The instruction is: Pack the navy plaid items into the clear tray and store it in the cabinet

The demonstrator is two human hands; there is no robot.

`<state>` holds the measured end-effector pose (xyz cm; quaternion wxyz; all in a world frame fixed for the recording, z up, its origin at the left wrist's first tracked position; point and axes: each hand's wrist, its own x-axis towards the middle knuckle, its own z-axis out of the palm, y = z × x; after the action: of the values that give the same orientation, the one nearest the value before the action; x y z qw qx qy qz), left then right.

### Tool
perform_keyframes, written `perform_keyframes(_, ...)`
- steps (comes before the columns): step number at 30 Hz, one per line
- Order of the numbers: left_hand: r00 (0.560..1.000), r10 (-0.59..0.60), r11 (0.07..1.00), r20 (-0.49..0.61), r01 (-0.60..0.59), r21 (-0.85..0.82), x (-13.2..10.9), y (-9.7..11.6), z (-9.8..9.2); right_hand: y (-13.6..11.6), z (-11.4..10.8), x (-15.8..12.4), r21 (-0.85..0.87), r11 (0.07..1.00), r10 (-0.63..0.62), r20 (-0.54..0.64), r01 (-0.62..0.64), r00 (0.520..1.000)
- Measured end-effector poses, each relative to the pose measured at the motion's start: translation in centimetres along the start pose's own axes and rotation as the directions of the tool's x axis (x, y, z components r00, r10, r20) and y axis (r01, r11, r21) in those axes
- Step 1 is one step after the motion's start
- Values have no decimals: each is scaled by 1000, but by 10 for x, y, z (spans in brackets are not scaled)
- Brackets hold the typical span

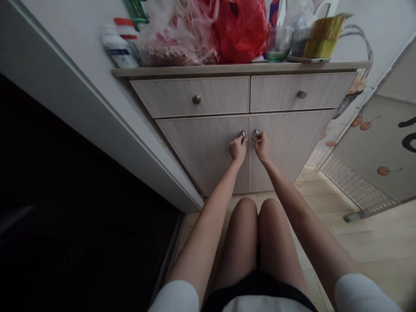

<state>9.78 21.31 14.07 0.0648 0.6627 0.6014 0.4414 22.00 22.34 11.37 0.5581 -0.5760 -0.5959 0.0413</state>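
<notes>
The left hand (238, 150) has its fingers curled on the left handle (243, 133), and the right hand (262, 148) pinches the right handle (256, 132); both handles sit near where the closed cabinet doors (198, 147) meet. It seems best to hold them with light, even grip, the knees (245, 210) well clear of the doors.

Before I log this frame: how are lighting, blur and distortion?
Head view: dim overall, dark area at left nearly black; head view: white bottle slightly smeared; head view: cabinet tapers downward, a wide-angle look; head view: left hand and right hand dim but readable.
</notes>
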Motion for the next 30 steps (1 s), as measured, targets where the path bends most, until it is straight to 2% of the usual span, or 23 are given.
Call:
perform_keyframes(11,1000,-3,1000,5,3,-2,9,-4,7,4,5,4,-5,1000,14,30,-14,999)
perform_keyframes(22,998,-33,999,49,32,12,9,-1,5,8,13,4,50,999,-16,-59,19,998)
perform_keyframes(26,993,-53,999,105,52,17,12,6,-5,2,7,7,9,999,37,-3,-37,999)
perform_keyframes(30,971,-77,993,226,95,-71,19,11,-30,-2,-13,15,11,993,114,101,-116,988)
